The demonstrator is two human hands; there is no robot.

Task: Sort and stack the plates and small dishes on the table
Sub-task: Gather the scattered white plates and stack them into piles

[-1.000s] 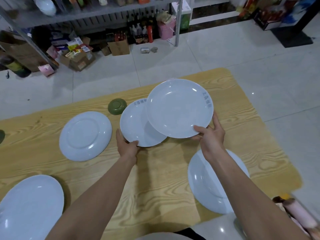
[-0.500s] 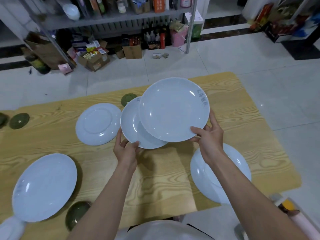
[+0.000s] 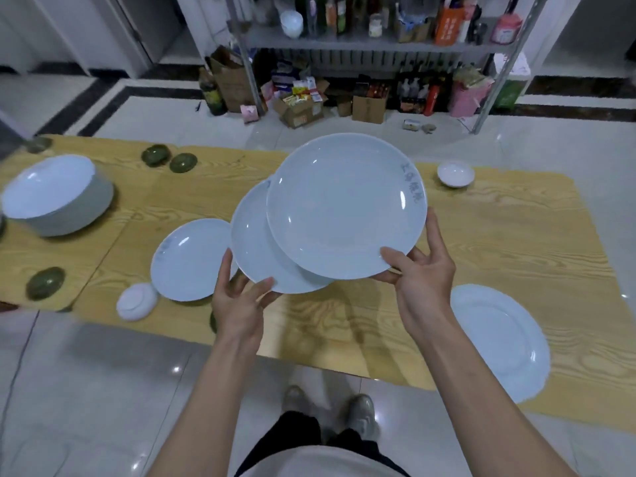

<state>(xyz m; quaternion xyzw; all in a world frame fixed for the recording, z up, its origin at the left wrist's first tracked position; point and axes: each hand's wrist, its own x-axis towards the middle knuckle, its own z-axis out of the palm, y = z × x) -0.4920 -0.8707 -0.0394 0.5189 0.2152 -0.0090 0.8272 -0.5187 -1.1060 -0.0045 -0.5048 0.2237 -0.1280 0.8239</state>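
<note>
My right hand (image 3: 418,275) grips the near rim of a pale blue plate (image 3: 344,204) with grey lettering, held above the wooden table (image 3: 516,242). My left hand (image 3: 239,297) holds a second pale plate (image 3: 254,249) by its near edge, tucked partly under the first. Another plate (image 3: 187,259) lies on the table just left of them. A stack of plates (image 3: 56,196) stands at the far left. A large plate (image 3: 499,339) lies at the near right.
Small green dishes (image 3: 155,155) (image 3: 183,162) (image 3: 44,283) dot the left of the table. White small dishes sit at the near left (image 3: 137,301) and far right (image 3: 455,172). A cluttered shelf (image 3: 344,39) and boxes stand behind. My feet (image 3: 358,411) are on tiled floor.
The view has swung left and pulled back, bringing the plate stack and more small dishes into sight. Both held plates stay in my hands, overlapped, and are carried leftward.
</note>
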